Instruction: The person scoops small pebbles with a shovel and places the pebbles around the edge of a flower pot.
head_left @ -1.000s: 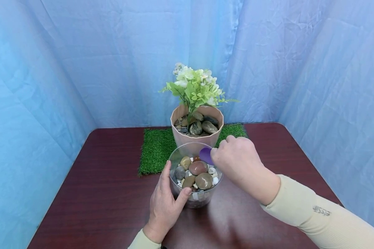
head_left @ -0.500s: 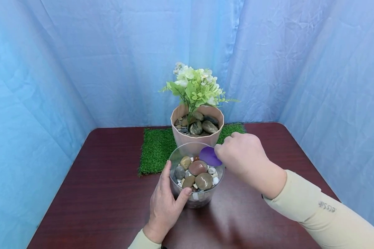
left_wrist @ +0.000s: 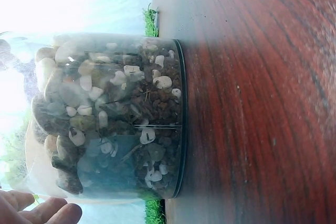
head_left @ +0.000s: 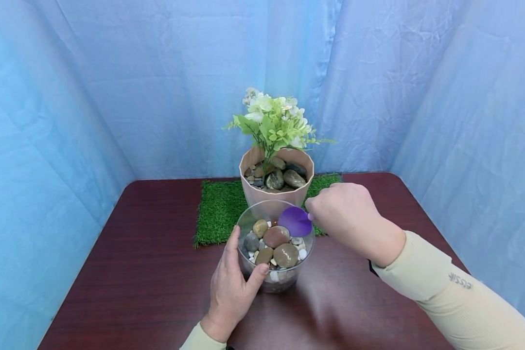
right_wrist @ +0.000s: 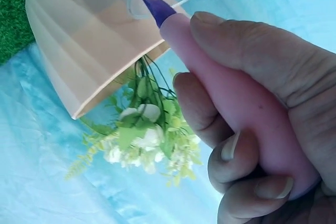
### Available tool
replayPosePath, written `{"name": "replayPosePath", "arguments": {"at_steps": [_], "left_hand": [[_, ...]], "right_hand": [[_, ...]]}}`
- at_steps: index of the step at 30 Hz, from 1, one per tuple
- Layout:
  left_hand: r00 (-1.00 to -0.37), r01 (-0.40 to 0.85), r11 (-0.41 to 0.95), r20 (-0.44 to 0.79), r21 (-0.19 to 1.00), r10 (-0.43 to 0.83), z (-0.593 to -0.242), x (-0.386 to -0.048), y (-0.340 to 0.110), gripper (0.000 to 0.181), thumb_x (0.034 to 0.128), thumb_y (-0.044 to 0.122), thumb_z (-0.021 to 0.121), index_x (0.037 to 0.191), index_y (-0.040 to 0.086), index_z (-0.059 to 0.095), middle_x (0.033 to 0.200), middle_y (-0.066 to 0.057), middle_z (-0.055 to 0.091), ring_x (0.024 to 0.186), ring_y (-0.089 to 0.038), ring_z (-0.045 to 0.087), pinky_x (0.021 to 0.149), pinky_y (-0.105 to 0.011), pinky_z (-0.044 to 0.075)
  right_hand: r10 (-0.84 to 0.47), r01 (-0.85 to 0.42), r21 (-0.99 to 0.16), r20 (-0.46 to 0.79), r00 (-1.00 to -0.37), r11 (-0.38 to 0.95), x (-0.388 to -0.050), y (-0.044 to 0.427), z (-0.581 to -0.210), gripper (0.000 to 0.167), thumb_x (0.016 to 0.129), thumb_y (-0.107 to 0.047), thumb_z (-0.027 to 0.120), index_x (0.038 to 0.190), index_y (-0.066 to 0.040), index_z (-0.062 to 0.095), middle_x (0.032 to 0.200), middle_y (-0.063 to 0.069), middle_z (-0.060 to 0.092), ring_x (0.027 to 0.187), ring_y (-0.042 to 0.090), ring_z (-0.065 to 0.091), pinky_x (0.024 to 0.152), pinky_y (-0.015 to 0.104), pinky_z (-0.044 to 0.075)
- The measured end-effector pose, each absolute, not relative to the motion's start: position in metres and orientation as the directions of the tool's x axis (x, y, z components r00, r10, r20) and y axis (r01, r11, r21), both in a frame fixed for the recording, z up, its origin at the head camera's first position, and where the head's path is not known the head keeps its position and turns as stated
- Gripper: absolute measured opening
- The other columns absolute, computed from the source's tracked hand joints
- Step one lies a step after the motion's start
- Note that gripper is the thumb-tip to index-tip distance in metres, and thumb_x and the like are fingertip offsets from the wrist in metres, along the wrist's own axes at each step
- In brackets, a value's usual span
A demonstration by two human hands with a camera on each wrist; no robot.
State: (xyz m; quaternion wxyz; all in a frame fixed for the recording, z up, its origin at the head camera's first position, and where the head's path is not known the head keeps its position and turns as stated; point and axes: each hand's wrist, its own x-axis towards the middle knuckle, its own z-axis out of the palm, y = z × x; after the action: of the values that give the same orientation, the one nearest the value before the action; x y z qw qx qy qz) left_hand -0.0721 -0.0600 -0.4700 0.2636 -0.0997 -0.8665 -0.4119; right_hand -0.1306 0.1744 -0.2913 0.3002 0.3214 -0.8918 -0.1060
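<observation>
In the head view, my left hand point(head_left: 231, 287) rests against the left side of a clear round bowl point(head_left: 284, 283), fingers and thumb fairly straight along its wall. Inside lie several river stones point(head_left: 286, 255) over small white pebbles and darker bits. My right hand point(head_left: 347, 216) grips a small hand trowel point(head_left: 296, 222) by its pink handle. Its purple blade hangs over the stones at the bowl's right rear. In the right wrist view, curled fingers and thumb surround the trowel handle point(right_wrist: 236, 95). The left wrist view shows fingertips point(left_wrist: 68, 213) beside the bowl's upper wall.
Behind the bowl stands a pale pink pot point(head_left: 255, 192) holding stones and a plant point(head_left: 276, 121) with white flowers. The pot sits on a green artificial-grass mat point(head_left: 218, 216). Light blue curtains point(head_left: 179, 87) border the dark red wooden table point(head_left: 148, 267) at the back and sides.
My right hand has moved slightly right and up, tilting the trowel so more of its purple blade shows. The reddish stone beside it has shifted slightly left. My left hand stays put.
</observation>
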Motion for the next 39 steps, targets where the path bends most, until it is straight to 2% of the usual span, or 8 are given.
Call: {"name": "replayPosePath", "arguments": {"at_steps": [4,10,14,21,28,35,39], "left_hand": [[-0.841,0.391,0.640,0.540,0.662,-0.044,-0.470,-0.072,-0.060,0.095,0.0897,0.043,0.077,0.166,0.016,0.027,0.165,-0.007,0.042,0.147,-0.024,0.048,0.111,-0.048,0.047],[-0.837,0.396,0.637,0.545,0.661,-0.046,-0.470,-0.071,-0.060,0.096,0.0888,0.041,0.078,0.166,0.015,0.028,0.165,-0.008,0.042,0.146,-0.024,0.048,0.111,-0.048,0.047],[-0.837,0.395,0.638,0.546,0.661,-0.046,-0.470,-0.071,-0.060,0.096,0.0883,0.039,0.079,0.166,0.014,0.028,0.165,-0.008,0.043,0.146,-0.025,0.048,0.111,-0.048,0.047],[-0.834,0.401,0.638,0.550,0.658,-0.043,-0.470,-0.072,-0.061,0.097,0.0875,0.037,0.080,0.166,0.014,0.028,0.165,-0.008,0.042,0.147,-0.025,0.047,0.112,-0.048,0.046],[-0.839,0.397,0.638,0.543,0.660,-0.040,-0.471,-0.072,-0.061,0.096,0.0889,0.038,0.079,0.166,0.013,0.028,0.165,-0.009,0.042,0.147,-0.025,0.047,0.111,-0.049,0.047],[-0.850,0.383,0.641,0.526,0.666,-0.039,-0.471,-0.072,-0.061,0.096,0.0880,0.035,0.080,0.166,0.013,0.027,0.165,-0.008,0.041,0.147,-0.025,0.047,0.110,-0.050,0.048],[-0.852,0.380,0.640,0.522,0.668,-0.038,-0.471,-0.072,-0.061,0.097,0.0881,0.035,0.080,0.166,0.014,0.027,0.166,-0.008,0.041,0.147,-0.025,0.047,0.110,-0.050,0.048]], "right_hand": [[-0.605,-0.529,0.294,0.391,-0.693,0.796,-0.132,0.178,-0.291,0.058,0.075,-0.022,0.091,0.052,-0.024,0.037,0.050,-0.008,0.032,0.046,0.015,0.037,0.037,0.035,0.033],[-0.582,-0.542,0.211,0.312,-0.751,0.813,-0.137,0.182,-0.289,0.054,0.082,-0.015,0.081,0.054,-0.025,0.036,0.054,-0.011,0.023,0.050,0.011,0.028,0.042,0.030,0.024],[-0.578,-0.552,0.172,0.265,-0.771,0.816,-0.141,0.184,-0.290,0.052,0.084,-0.014,0.076,0.054,-0.025,0.035,0.056,-0.011,0.020,0.052,0.009,0.025,0.044,0.029,0.022],[-0.570,-0.566,0.079,0.184,-0.801,0.820,-0.148,0.188,-0.294,0.044,0.086,-0.024,0.081,0.056,-0.030,0.049,0.052,-0.014,0.033,0.048,0.006,0.037,0.042,0.029,0.028],[-0.559,-0.562,0.015,0.143,-0.817,0.827,-0.155,0.189,-0.297,0.041,0.086,-0.023,0.077,0.057,-0.031,0.050,0.056,-0.015,0.027,0.052,0.006,0.033,0.043,0.029,0.026],[-0.545,-0.549,-0.059,0.073,-0.835,0.834,-0.159,0.187,-0.301,0.025,0.086,-0.028,0.080,0.067,-0.036,0.065,0.058,-0.018,0.036,0.055,0.005,0.039,0.046,0.029,0.033],[-0.547,-0.550,-0.056,0.061,-0.835,0.833,-0.159,0.184,-0.301,0.029,0.087,-0.028,0.080,0.065,-0.034,0.062,0.057,-0.016,0.034,0.055,0.006,0.038,0.046,0.029,0.032]]}}
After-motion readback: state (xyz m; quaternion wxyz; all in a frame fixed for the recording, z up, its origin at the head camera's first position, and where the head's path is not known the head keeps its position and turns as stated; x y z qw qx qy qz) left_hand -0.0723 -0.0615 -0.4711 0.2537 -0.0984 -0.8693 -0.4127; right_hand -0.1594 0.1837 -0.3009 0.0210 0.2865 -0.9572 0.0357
